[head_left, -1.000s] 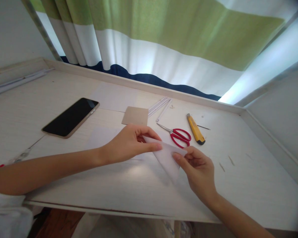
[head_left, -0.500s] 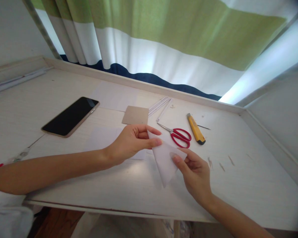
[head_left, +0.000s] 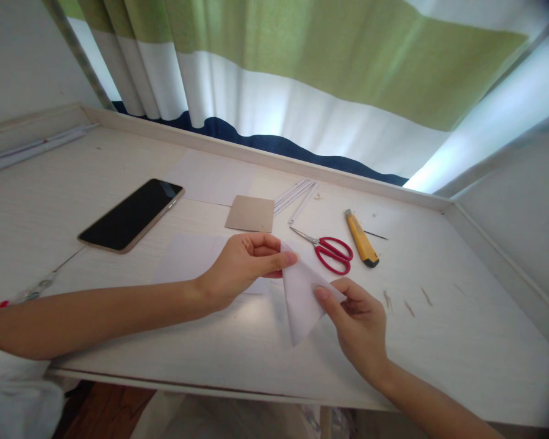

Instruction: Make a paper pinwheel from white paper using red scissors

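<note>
A folded white paper triangle [head_left: 301,299] hangs point-down just above the white desk [head_left: 448,341], held between both hands. My left hand [head_left: 242,263] pinches its upper corner between thumb and fingers. My right hand [head_left: 359,326] pinches its right corner, thumb on top. Another white sheet [head_left: 190,256] lies flat on the desk under my left wrist.
A black phone [head_left: 132,214] lies at the left. A brown cardboard square [head_left: 250,213], red-handled scissors [head_left: 329,250], a yellow utility knife [head_left: 361,239] and thin white strips [head_left: 295,194] lie behind the hands. A striped curtain [head_left: 302,79] hangs along the back.
The paper triangle has swung from lying nearly level to hanging with its point down. Both hands have shifted slightly to the left and kept their pinch.
</note>
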`<act>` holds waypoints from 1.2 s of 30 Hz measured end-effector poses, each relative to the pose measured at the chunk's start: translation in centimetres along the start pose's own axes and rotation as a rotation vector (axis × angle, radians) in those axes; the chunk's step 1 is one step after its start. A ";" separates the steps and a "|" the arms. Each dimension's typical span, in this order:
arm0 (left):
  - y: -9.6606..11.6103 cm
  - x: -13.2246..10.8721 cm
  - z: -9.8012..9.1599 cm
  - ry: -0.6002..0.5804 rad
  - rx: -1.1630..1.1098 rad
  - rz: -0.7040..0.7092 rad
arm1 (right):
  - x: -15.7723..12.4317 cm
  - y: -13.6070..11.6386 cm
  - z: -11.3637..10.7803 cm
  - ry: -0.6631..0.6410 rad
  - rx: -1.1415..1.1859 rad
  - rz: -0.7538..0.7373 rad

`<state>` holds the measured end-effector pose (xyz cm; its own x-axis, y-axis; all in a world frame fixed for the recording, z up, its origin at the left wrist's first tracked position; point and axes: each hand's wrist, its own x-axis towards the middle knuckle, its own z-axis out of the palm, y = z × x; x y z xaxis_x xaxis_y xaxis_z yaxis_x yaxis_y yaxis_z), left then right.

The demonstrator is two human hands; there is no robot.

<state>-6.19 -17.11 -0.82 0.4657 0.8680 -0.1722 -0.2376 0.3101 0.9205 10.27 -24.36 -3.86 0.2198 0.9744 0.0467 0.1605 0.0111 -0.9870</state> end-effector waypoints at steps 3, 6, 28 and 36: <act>0.0 0.1 0.0 0.035 0.003 -0.004 | 0.0 -0.3 0.1 -0.035 0.019 -0.005; -0.1 0.2 -0.1 0.058 0.005 0.007 | 0.0 -0.5 0.2 -0.057 0.035 -0.003; 0.2 0.1 -0.2 0.077 0.088 0.085 | -0.4 0.2 -0.1 -0.191 -0.022 0.010; 0.2 -0.1 -0.2 0.040 0.056 0.121 | -0.5 0.1 -0.1 -0.202 -0.048 -0.005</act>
<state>-6.41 -17.06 -0.72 0.4022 0.9127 -0.0717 -0.2414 0.1812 0.9533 10.23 -24.85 -3.96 0.0226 0.9996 0.0153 0.2081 0.0103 -0.9781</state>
